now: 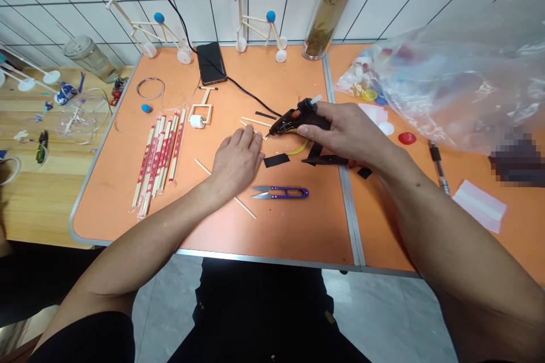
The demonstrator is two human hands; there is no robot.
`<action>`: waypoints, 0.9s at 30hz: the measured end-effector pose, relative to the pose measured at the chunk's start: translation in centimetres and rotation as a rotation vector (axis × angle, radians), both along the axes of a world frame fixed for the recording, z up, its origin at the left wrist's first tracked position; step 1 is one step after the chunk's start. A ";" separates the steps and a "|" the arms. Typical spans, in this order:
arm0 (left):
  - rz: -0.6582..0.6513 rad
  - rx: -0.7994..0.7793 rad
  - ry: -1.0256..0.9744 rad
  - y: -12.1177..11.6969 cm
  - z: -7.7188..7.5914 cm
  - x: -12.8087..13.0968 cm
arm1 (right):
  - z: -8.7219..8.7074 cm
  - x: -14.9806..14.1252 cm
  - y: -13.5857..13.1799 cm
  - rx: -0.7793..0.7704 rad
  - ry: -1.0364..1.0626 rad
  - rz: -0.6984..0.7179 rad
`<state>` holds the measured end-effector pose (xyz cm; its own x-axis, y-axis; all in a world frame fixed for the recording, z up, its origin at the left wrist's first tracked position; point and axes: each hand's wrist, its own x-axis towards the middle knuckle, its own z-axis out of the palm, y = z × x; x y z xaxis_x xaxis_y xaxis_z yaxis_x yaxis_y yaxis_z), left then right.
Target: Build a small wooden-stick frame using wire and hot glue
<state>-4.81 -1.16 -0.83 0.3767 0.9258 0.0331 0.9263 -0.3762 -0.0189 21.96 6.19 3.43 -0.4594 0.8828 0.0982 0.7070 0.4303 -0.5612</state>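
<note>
My right hand [330, 125] grips a black hot glue gun [300, 118], with a pale glue stick at its rear. Its nozzle points down-left at a thin wooden stick [244, 122], close to my left fingertips. Palm down on the table, my left hand [238, 159] pins that stick with its fingertips; part of the stick is hidden. Another wooden stick [255, 121] lies just behind. A longer stick [246, 207] passes under my left wrist. Purple thread snips [281, 192] lie in front of the glue gun, near black strips [276, 160] and black-jawed pliers [326, 159].
Paper-wrapped chopsticks [157, 161] lie left of my hand. Small stick-built bicycles [159, 34] stand along the tiled wall beside a phone [211, 62] and a tall bottle [332, 11]. A black cord [238, 84] crosses the table. A clear plastic bag [443, 79] fills the right side.
</note>
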 end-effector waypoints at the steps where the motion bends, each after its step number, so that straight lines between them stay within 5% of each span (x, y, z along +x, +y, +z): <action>1: -0.001 -0.001 0.002 0.0 0.0 0.0 | 0.0 0.0 0.0 0.000 0.002 -0.005; 27: 0.002 -0.017 -0.032 -0.1 0.1 0.0 | 0.2 0.0 -0.1 0.002 0.047 -0.026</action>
<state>-4.76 -1.23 -0.76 0.3742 0.9269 0.0293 0.9270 -0.3748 0.0171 22.00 6.12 3.66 -0.4313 0.8940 0.1212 0.6909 0.4137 -0.5929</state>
